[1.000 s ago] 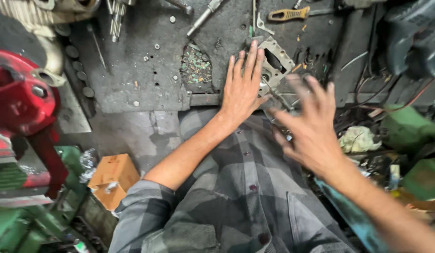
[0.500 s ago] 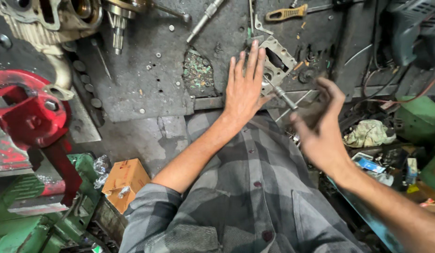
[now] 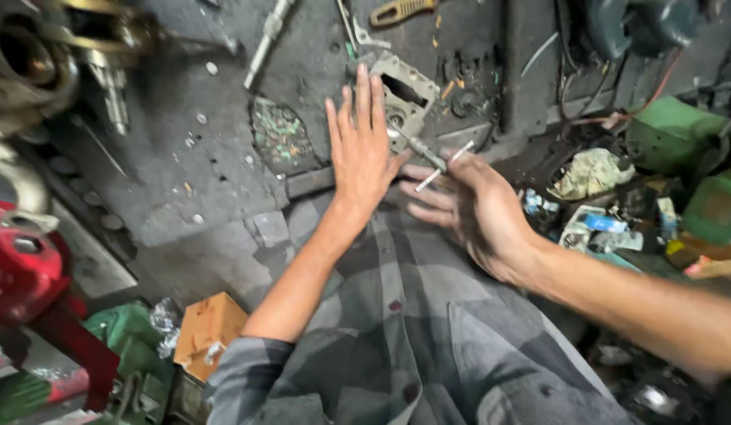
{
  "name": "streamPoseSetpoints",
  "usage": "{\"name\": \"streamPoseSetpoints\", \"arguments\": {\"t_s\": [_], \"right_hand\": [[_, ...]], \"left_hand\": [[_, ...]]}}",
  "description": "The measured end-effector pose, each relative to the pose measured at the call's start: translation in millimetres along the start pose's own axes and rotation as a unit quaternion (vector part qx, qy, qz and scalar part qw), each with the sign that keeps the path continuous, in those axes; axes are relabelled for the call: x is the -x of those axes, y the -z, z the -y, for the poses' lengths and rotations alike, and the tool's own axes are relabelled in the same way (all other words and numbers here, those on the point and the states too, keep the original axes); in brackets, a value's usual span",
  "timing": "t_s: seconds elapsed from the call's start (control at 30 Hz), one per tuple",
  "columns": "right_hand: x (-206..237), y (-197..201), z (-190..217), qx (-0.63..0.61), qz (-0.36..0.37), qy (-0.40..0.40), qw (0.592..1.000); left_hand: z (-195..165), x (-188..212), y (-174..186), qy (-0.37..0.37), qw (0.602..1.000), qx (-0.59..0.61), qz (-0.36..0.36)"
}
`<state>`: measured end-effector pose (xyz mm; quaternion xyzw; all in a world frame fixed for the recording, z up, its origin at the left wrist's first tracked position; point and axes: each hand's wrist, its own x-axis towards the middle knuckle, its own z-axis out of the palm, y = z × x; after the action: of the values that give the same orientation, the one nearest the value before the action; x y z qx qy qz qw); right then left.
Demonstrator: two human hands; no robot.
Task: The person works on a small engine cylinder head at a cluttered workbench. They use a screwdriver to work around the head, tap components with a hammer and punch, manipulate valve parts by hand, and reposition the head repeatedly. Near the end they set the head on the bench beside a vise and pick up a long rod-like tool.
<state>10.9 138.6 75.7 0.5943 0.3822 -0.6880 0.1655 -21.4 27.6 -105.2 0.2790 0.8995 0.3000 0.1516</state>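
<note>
From the head camera, the bench (image 3: 223, 181) is dark, oily metal, littered with washers, screws and a patch of green-flecked swarf (image 3: 280, 140). A yellow-handled tool (image 3: 402, 10) lies at the far edge, a steel rod (image 3: 268, 35) slants beside it, and a grey metal plate (image 3: 412, 90) with cut-outs sits near the middle. To the left stands red machinery (image 3: 23, 275); lower down is an orange box (image 3: 208, 330). On the right there is a heap of clutter — a crumpled rag (image 3: 590, 173), green casings (image 3: 672, 130), wires.

The left hand (image 3: 364, 149) lies flat, palm down, fingers straight and close together, reaching onto the bench with the fingertips touching the edge of the plate. It grips nothing.

The right hand (image 3: 471, 208) hovers just beside it, fingers loosely spread and half curled. A thin white stick (image 3: 444, 165) and a small dark metal pin (image 3: 423, 149) sit at its thumb and forefinger — pinched lightly, as far as I can tell. Below both arms spreads a grey checked shirt (image 3: 412, 338).
</note>
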Motion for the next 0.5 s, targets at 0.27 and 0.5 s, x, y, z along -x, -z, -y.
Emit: {"name": "streamPoseSetpoints", "arguments": {"t_s": [0.27,0.5], "right_hand": [[-5.7,-4.1,20.3,0.734,-0.033,0.237,0.636],[18.4,29.1,20.3,0.071,-0.029,0.059,0.995]], "left_hand": [[-1.8,2.6,-4.0,-0.011,1.0,-0.016,-0.017],[-6.2,-1.9,4.2,-0.008,0.999,-0.052,-0.007]]}}
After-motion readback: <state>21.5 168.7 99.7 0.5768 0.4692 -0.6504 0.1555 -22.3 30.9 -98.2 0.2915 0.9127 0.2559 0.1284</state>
